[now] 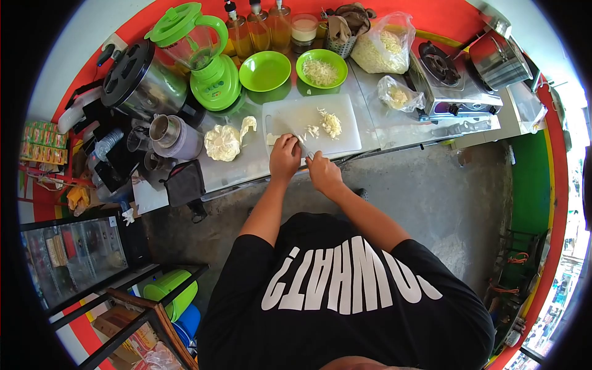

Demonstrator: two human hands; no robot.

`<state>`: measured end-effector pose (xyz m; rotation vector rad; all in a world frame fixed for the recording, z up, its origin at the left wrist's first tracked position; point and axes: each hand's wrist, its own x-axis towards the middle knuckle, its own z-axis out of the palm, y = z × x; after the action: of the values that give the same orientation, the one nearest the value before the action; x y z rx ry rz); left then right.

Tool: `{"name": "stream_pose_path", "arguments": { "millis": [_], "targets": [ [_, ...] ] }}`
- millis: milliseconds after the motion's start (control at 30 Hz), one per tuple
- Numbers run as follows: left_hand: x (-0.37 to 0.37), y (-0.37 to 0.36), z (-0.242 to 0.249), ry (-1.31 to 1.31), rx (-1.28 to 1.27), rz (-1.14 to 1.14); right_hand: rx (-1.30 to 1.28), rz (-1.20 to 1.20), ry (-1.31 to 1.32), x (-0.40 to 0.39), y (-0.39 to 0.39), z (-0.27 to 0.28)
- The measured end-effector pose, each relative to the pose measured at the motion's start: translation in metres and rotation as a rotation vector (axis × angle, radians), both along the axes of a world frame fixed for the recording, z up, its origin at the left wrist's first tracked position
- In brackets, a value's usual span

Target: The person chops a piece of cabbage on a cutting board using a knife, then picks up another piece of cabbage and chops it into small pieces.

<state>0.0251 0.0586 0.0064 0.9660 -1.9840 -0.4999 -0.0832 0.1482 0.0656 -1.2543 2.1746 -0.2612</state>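
Observation:
A white cutting board (280, 114) lies on the metal counter in front of me. My right hand (324, 172) is closed round the handle of a knife (303, 148), whose blade rests over the board's front part. My left hand (285, 158) has its fingers curled down on the board beside the blade. Under them is a piece of cabbage (271, 139), mostly hidden, with its pale edge showing at the left. Shredded cabbage (331, 124) forms a small heap right of the knife. Left of the board sits a larger cut cabbage (222, 143) with a loose leaf.
Behind the board stand a green bowl (265, 69) and another green bowl (338, 81) holding shreds. A green blender (214, 83) and bottles (260, 28) line the back. Rightward are a bag of shreds (383, 50), a smaller bag (399, 94) and a gas stove (459, 92).

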Motion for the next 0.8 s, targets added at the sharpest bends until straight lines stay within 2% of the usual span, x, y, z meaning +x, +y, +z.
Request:
{"name": "stream_pose_path", "arguments": {
  "millis": [167,300,367,600,800],
  "targets": [
    [0.0,0.0,-0.002,0.005,-0.005,-0.004,-0.022,0.098,0.01,-0.01,-0.019,0.006],
    [0.0,-0.002,-0.004,-0.009,-0.014,0.007,-0.079,0.106,0.055,-0.003,-0.004,0.006],
    [0.0,-0.001,-0.003,0.001,-0.01,0.003,-0.004,0.009,0.002,0.001,0.002,0.006],
    [0.001,-0.002,-0.004,0.015,0.014,-0.015,-0.044,0.044,0.015,-0.005,-0.016,-0.001],
    [0.001,-0.002,-0.002,0.001,-0.005,-0.012,-0.046,0.013,0.001,-0.004,0.01,-0.008]
  ]
}}
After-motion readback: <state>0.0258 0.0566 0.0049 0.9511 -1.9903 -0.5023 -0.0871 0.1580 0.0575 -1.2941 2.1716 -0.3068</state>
